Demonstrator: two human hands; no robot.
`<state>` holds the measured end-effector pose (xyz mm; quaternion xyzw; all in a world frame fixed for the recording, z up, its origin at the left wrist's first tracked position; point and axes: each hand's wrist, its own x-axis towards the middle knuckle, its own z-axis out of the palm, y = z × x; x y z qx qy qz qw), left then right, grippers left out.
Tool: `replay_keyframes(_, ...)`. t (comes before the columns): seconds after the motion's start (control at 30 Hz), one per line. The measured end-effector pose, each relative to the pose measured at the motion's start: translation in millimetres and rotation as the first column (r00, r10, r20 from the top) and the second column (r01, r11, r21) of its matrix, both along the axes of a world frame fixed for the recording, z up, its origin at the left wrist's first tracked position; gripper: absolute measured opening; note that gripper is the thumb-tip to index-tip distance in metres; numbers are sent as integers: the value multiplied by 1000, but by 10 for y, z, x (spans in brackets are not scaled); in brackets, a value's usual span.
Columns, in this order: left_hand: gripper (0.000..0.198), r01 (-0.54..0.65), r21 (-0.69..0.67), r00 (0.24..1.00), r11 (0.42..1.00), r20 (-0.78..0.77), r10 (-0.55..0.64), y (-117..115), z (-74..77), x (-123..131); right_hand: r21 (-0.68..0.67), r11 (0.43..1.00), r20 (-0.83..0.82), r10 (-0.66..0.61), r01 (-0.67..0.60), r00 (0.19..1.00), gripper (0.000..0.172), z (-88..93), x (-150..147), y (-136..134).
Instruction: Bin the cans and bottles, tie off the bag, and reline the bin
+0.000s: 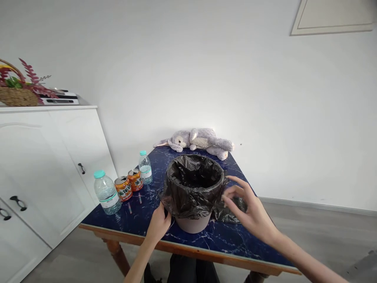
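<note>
A small grey bin (193, 225) stands near the front of the dark blue marble-patterned table (224, 239). A black plastic bag (191, 188) lines it and hangs over its rim. My left hand (159, 224) is closed on the lower left edge of the bag, against the bin's side. At the bin's right side, my right hand (246, 206) has its fingers spread and slightly curled, fingertips touching the bag by the rim. More loose black bag lies on the table beneath that hand.
Left of the bin stand two clear water bottles (106, 192) (145, 167) and two orange cans (123, 188) (136, 179). A grey plush toy (197, 141) lies at the table's far edge against the wall. A white cabinet (44, 173) with a flower basket (17, 90) stands left.
</note>
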<state>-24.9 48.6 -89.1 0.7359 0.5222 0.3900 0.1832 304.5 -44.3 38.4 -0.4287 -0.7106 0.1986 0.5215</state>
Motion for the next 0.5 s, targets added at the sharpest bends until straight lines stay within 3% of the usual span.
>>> replay_keyframes(0.07, 40, -13, 7, 1000, 1000, 7, 13, -34, -9, 12, -73, 997, -190, -45, 32, 981, 47, -311, 17, -53)
replay_keyframes(0.13, 35, -55, 65, 998, 996, 10, 54, -100, 8, -4, -210, 978, -317, -53, -15, 947, 42, -647, 57, -93)
replay_keyframes(0.23, 23, -134, 329, 990, 935, 0, 142, -246, 176, -111, -430, 886, -367, 5, -174, 930, 49, -1107, 162, -110)
replay_keyframes(0.37, 14, -182, 684, 953, 707, -56, 299, -366, 730, -406, -513, 835, -363, 1, -201, 932, 52, -1440, 300, -73)
replay_keyframes(0.43, 13, -245, 771, 911, 588, -25, 411, -337, 1063, -585, -535, 819, -326, 23, -205, 945, 51, -1478, 335, -58)
replay_keyframes(0.5, 13, -313, 789, 875, 528, 23, 483, -255, 1354, -766, -545, 813, -287, 47, -204, 957, 49, -1467, 349, -60)
